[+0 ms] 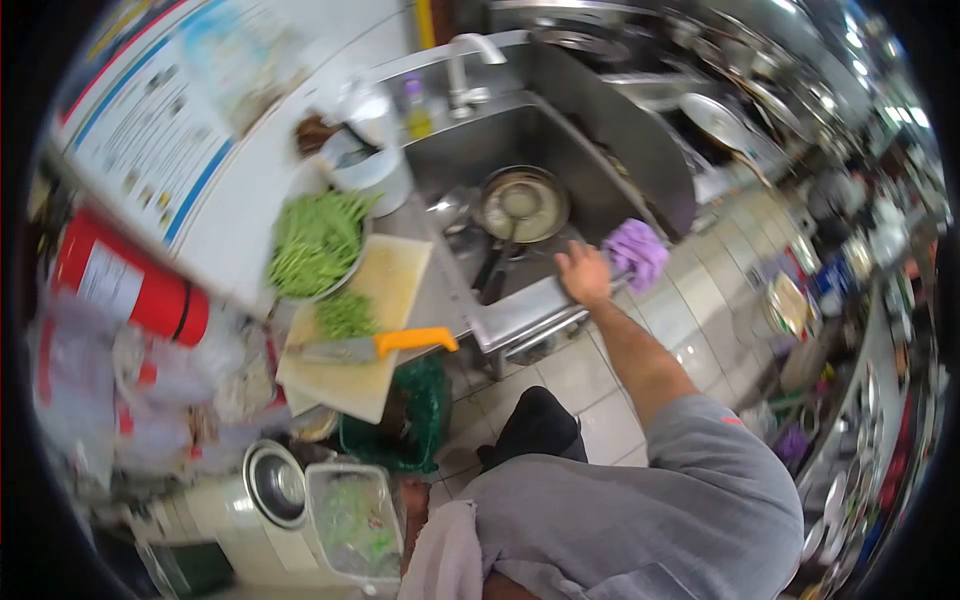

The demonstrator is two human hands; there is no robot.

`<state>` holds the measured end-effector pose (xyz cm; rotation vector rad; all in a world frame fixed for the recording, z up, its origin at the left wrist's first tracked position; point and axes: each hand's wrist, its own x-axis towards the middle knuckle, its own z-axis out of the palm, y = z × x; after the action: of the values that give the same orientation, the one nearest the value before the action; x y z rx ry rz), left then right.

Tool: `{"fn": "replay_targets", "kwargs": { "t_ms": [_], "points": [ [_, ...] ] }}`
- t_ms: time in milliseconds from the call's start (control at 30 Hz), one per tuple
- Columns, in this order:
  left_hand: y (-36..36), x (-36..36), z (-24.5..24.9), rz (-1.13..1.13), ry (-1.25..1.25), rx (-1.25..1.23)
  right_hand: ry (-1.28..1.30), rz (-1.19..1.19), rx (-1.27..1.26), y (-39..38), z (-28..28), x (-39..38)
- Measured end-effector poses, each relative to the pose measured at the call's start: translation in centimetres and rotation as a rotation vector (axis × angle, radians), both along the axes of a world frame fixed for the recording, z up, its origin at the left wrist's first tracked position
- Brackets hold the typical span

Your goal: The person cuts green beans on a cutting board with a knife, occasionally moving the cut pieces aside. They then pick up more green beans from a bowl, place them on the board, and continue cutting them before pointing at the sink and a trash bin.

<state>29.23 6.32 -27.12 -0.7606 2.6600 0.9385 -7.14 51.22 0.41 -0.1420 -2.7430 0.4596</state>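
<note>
My right hand (pixel 583 272) is at the front rim of the steel sink (pixel 500 318), fingers apart and nothing in them. Beside it, a purple cloth (pixel 636 255) hangs over the rim. Inside the sink sits a pan (pixel 558 205) with a strainer (pixel 519 200) in it. My left hand (pixel 413 494) is low, beside a clear plastic tub (pixel 316 500) holding green scraps; its fingers are too hidden to read. On the cutting board (pixel 405 275) lie a knife with an orange handle (pixel 420 339) and chopped greens (pixel 346 315). A bowl heaped with cut greens (pixel 318 240) stands behind.
A white faucet (pixel 460 75) and a bottle with a purple cap (pixel 416 110) are behind the sink. A white bucket (pixel 375 180) stands left of it. A green-lined bin (pixel 425 410) is below the board. A red fire extinguisher (pixel 120 275) is at left, stove pans (pixel 715 120) at right.
</note>
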Motion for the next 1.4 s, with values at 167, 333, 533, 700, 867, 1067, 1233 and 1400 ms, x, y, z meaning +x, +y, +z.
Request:
{"fn": "replay_targets", "kwargs": {
  "t_ms": [167,333,533,700,867,1067,1233,1400],
  "points": [
    [2.3,4.1,-1.0,0.255,0.014,-0.076,0.07,0.059,0.039,1.2,-1.4,-0.6],
    [3.9,7.0,-2.1,0.4,-0.071,-0.021,0.15,0.106,0.022,2.5,-2.1,-1.5],
    [6.8,7.0,2.2,0.776,0.054,0.12,0.108,0.157,-0.011,3.5,-2.4,-1.7],
    [7.0,6.2,2.4,0.664,0.06,-0.039,0.02,0.18,-0.137,3.7,-1.7,-1.3],
    [7.6,5.3,2.2,0.759,0.039,-0.005,0.013,0.282,-0.065,6.3,-4.0,-3.1],
    [7.5,5.4,3.6,1.019,0.1,0.041,-0.071,0.283,0.004,7.2,-4.2,-4.0],
    [6.6,5.5,2.4,1.121,0.207,-0.024,-0.076,0.269,0.006,7.3,-4.1,-4.1],
    [0.6,3.6,9.1,1.777,1.38,1.359,-0.114,0.205,0.024,5.2,-1.9,-2.3]
  ]
}}
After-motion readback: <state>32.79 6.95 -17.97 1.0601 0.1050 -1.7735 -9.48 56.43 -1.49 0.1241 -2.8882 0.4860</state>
